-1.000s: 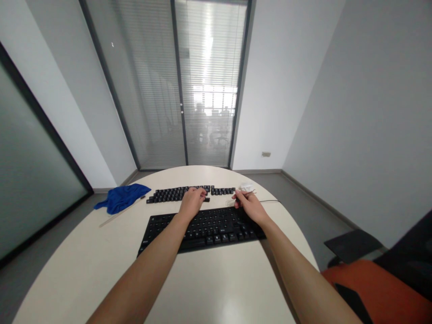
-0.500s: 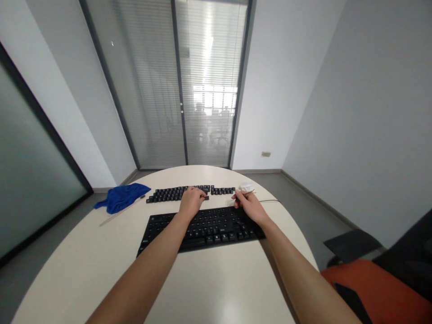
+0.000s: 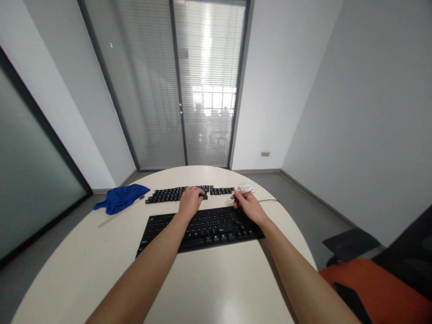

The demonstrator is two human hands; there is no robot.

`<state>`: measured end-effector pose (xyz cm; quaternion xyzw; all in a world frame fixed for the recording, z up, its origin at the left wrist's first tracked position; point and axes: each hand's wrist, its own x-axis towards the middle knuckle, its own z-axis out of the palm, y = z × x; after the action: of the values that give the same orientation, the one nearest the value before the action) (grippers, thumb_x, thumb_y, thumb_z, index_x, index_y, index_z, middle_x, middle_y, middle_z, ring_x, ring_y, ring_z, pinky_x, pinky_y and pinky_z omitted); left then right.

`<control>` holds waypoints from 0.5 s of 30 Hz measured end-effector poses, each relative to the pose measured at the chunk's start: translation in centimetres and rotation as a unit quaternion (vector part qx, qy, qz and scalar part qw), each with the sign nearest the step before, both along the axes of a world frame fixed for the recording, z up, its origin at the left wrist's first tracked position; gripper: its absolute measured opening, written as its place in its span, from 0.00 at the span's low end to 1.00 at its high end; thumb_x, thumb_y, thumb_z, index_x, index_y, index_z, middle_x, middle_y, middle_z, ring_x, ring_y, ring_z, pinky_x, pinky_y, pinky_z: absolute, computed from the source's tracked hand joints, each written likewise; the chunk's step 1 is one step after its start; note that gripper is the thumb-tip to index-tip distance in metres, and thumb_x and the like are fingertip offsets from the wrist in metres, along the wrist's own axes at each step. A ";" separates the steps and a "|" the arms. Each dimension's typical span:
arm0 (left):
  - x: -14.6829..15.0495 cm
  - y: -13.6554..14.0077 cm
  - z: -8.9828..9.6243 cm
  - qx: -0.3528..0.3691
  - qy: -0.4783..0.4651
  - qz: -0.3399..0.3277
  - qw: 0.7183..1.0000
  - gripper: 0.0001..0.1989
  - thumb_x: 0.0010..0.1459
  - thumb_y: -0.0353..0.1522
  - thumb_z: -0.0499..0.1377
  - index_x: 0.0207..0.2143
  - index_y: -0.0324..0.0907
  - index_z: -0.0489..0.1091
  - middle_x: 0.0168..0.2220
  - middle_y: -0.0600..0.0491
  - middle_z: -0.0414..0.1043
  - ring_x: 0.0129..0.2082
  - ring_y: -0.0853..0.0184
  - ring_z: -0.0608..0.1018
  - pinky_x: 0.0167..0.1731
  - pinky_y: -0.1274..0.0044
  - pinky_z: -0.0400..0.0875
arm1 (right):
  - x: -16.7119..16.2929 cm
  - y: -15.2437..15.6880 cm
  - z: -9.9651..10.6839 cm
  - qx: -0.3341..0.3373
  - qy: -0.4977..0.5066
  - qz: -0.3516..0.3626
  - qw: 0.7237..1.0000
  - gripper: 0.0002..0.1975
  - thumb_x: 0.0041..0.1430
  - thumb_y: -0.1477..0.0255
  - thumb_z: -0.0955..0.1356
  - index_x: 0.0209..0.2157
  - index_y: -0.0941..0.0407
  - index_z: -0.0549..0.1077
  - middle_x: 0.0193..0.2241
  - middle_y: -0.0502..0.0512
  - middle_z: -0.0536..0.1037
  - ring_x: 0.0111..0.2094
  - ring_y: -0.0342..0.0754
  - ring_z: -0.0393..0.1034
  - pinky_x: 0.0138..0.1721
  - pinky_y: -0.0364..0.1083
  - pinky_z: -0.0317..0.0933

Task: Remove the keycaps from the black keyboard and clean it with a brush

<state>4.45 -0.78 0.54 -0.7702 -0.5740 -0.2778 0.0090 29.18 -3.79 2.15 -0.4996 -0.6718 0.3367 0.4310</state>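
Observation:
A black keyboard (image 3: 216, 225) lies across the table, many of its keys bare of caps. Beyond it, loose black keycaps (image 3: 165, 195) are laid out in rows. My left hand (image 3: 191, 201) is over these rows, its fingertips closed on a small dark keycap (image 3: 201, 195). My right hand (image 3: 249, 204) is above the keyboard's far right corner. Its fingers pinch a thin tool with fine wire-like ends, which looks like a wire keycap puller (image 3: 229, 202). Much of the tool is hidden by the fingers.
A blue cloth (image 3: 123, 198) lies at the left, with a long thin-handled brush (image 3: 123, 210) beside it. Crumpled white tissue (image 3: 245, 186) and a black cable (image 3: 268, 200) are at the right. An orange chair (image 3: 367, 283) stands right of the round table (image 3: 216, 279).
The left fingers have shifted slightly at the keycap. My right hand stays almost still, and the whole view has moved a little.

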 end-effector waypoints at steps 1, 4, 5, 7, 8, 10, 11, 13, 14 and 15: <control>0.1 -0.1 0.1 0.002 -0.003 -0.003 1.000 0.07 0.59 0.28 0.60 0.39 0.43 0.77 0.44 0.48 0.76 0.49 0.55 0.72 0.52 0.67 0.66 | 0.0 -0.1 0.1 -0.003 0.000 -0.002 1.000 0.29 0.63 0.47 0.59 0.33 0.58 0.76 0.20 0.51 0.75 0.24 0.47 0.70 0.34 0.46 0.61; 0.4 -1.0 0.8 0.005 -0.012 -0.034 0.999 0.07 0.63 0.30 0.57 0.40 0.43 0.75 0.43 0.49 0.76 0.48 0.59 0.73 0.52 0.69 0.66 | 0.3 -0.3 0.4 -0.013 -0.009 -0.016 1.000 0.32 0.65 0.46 0.55 0.32 0.57 0.77 0.17 0.50 0.72 0.22 0.46 0.68 0.32 0.46 0.60; 0.5 -1.5 1.1 0.004 -0.017 -0.056 0.998 0.08 0.64 0.32 0.55 0.41 0.44 0.74 0.43 0.49 0.76 0.48 0.60 0.73 0.53 0.69 0.66 | 0.4 -0.3 0.5 -0.017 -0.011 -0.022 1.000 0.34 0.65 0.46 0.54 0.30 0.57 0.77 0.16 0.49 0.71 0.22 0.46 0.67 0.31 0.46 0.60; 0.9 -2.6 1.7 -0.018 -0.027 -0.154 0.988 0.09 0.64 0.34 0.55 0.44 0.44 0.73 0.45 0.49 0.76 0.48 0.61 0.73 0.54 0.69 0.65 | 0.7 -0.4 0.7 -0.019 -0.014 -0.034 0.999 0.35 0.65 0.46 0.52 0.29 0.56 0.77 0.14 0.49 0.68 0.21 0.46 0.66 0.30 0.46 0.59; 1.1 -3.2 2.0 -0.036 -0.022 -0.203 0.978 0.11 0.63 0.35 0.56 0.46 0.44 0.72 0.47 0.49 0.75 0.50 0.60 0.73 0.55 0.69 0.65 | 0.8 -0.3 0.8 -0.016 -0.015 -0.042 0.999 0.36 0.65 0.45 0.52 0.28 0.56 0.76 0.14 0.48 0.67 0.20 0.47 0.65 0.29 0.46 0.58; 1.6 -4.5 2.4 -0.068 -0.003 -0.265 0.962 0.17 0.61 0.39 0.59 0.51 0.44 0.70 0.51 0.47 0.73 0.53 0.58 0.72 0.57 0.68 0.63 | 1.2 -0.2 0.9 -0.003 -0.015 -0.063 0.998 0.35 0.64 0.44 0.52 0.28 0.56 0.75 0.14 0.48 0.66 0.20 0.47 0.64 0.28 0.46 0.57; 1.9 -5.1 2.5 -0.080 0.000 -0.285 0.955 0.22 0.60 0.42 0.60 0.54 0.44 0.69 0.54 0.47 0.72 0.55 0.58 0.71 0.57 0.68 0.63 | 1.4 -0.2 0.8 0.008 -0.016 -0.075 0.997 0.34 0.64 0.44 0.52 0.28 0.55 0.74 0.14 0.48 0.67 0.21 0.48 0.64 0.28 0.46 0.57; 2.5 -6.1 2.3 -0.098 0.009 -0.322 0.942 0.34 0.55 0.48 0.62 0.60 0.44 0.62 0.60 0.44 0.66 0.59 0.55 0.68 0.60 0.66 0.61 | 1.7 0.0 0.7 0.026 -0.021 -0.102 0.994 0.33 0.63 0.44 0.52 0.27 0.55 0.71 0.16 0.49 0.68 0.21 0.49 0.65 0.28 0.46 0.56; 2.8 -6.6 2.1 -0.104 0.016 -0.332 0.937 0.40 0.53 0.52 0.63 0.63 0.44 0.59 0.63 0.43 0.62 0.62 0.53 0.65 0.62 0.64 0.58 | 1.9 0.1 0.6 0.032 -0.024 -0.117 0.992 0.33 0.63 0.43 0.52 0.26 0.54 0.70 0.16 0.50 0.69 0.21 0.49 0.65 0.28 0.46 0.56; 3.1 -6.9 1.9 -0.112 0.027 -0.335 0.935 0.45 0.50 0.55 0.62 0.65 0.44 0.56 0.66 0.42 0.57 0.65 0.50 0.61 0.63 0.62 0.54 | 2.1 0.2 0.5 0.036 -0.028 -0.132 0.990 0.33 0.63 0.43 0.52 0.25 0.54 0.69 0.16 0.50 0.70 0.22 0.49 0.65 0.28 0.46 0.56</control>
<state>7.53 -7.67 2.42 -0.9211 -0.3099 -0.1774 -0.1551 31.27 -3.56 2.66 -0.5777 -0.6230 0.2385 0.4704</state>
